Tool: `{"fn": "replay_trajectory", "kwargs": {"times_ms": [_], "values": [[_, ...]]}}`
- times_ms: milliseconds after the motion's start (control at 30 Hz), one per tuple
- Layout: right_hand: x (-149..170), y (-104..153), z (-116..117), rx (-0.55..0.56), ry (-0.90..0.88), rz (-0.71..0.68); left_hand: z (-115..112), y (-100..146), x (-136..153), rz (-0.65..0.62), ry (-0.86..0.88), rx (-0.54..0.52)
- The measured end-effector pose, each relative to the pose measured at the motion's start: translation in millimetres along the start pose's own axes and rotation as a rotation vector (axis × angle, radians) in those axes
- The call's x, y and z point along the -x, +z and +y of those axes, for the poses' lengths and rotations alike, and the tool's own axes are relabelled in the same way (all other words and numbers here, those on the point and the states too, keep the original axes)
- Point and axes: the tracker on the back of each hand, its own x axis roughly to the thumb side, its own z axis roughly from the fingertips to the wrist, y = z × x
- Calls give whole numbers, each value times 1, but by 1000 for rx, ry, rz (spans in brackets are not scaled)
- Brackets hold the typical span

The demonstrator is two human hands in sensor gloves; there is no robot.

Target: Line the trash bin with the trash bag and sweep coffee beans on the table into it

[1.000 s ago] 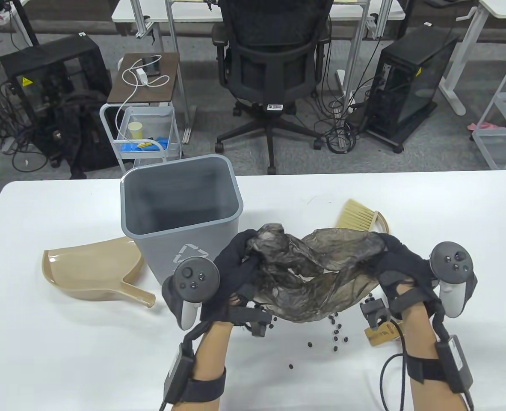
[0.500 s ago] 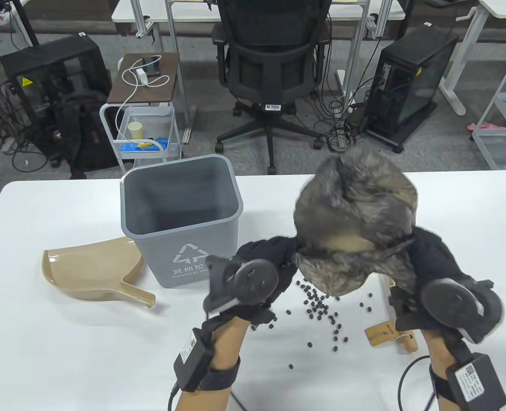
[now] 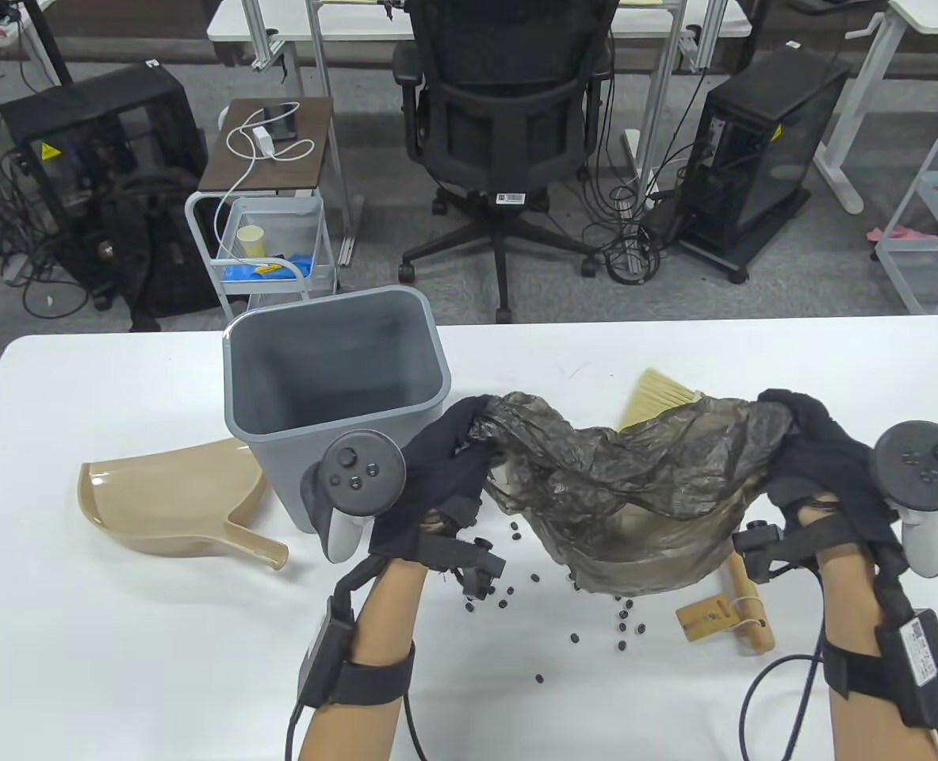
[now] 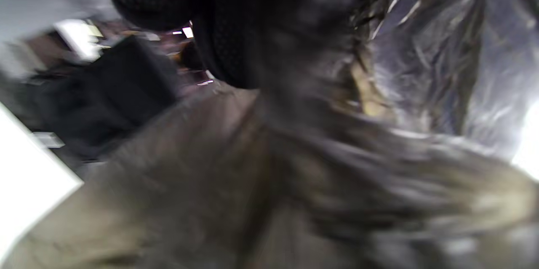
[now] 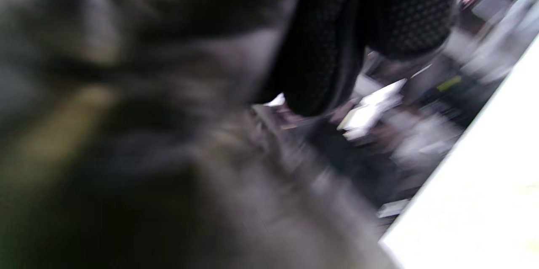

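A thin dark translucent trash bag (image 3: pixel 635 491) hangs stretched between both hands above the table, its mouth spread wide. My left hand (image 3: pixel 449 460) grips its left edge just right of the grey bin (image 3: pixel 334 396), which stands upright with nothing inside. My right hand (image 3: pixel 805 444) grips the bag's right edge. Several dark coffee beans (image 3: pixel 576 610) lie scattered on the white table under and in front of the bag. Both wrist views are blurred; bag film (image 4: pixel 337 168) fills the left one, and bag film (image 5: pixel 126 155) also fills the right one.
A tan dustpan (image 3: pixel 171 499) lies left of the bin. A small hand brush with pale bristles (image 3: pixel 659 396) lies behind the bag, and its wooden handle (image 3: pixel 742 606) shows below the bag. An office chair and carts stand beyond the table's far edge.
The bag was flung up and ballooned with air half a second ago; now it has come down and hangs opened wide between the hands, which have moved further apart.
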Motion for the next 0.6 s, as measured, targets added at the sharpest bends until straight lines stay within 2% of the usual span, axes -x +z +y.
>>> {"fn": "replay_trajectory", "kwargs": {"times_ms": [33,67,100,133,167,200,233,267,300,333,367,400,433,467,500,567,600], "values": [[-13,5,-3,-7,-165,-146,5,3,-18,-124,83,-97],[-18,7,-4,0,-236,-220,8,7,-29,-211,130,-155],[-33,15,-7,40,-380,-410,12,13,-43,-346,179,-232],[-42,20,-7,61,-428,-530,14,20,-53,-467,195,-251],[-44,23,-6,64,-424,-575,13,25,-54,-506,189,-244],[-45,27,-2,48,-336,-604,7,28,-47,-497,131,-223],[-41,27,1,57,-229,-550,2,27,-36,-396,35,-197],[-26,21,9,54,36,-406,-8,22,-6,-161,-210,-44],[-13,14,16,9,261,-290,-15,17,19,-19,-368,145],[12,2,27,-161,615,-70,-21,16,51,140,-451,378],[28,-3,33,-336,776,56,-23,19,66,208,-379,467],[47,-7,38,-509,857,229,-24,26,84,291,-119,527],[58,-8,39,-563,804,281,-24,31,91,298,67,506],[67,-8,40,-525,660,257,-22,35,96,312,263,405],[70,-10,38,-424,501,243,-17,34,96,313,325,350],[64,-12,34,-325,292,260,-6,27,88,247,186,348],[59,-14,33,-288,252,230,-2,24,84,235,130,344]]}}
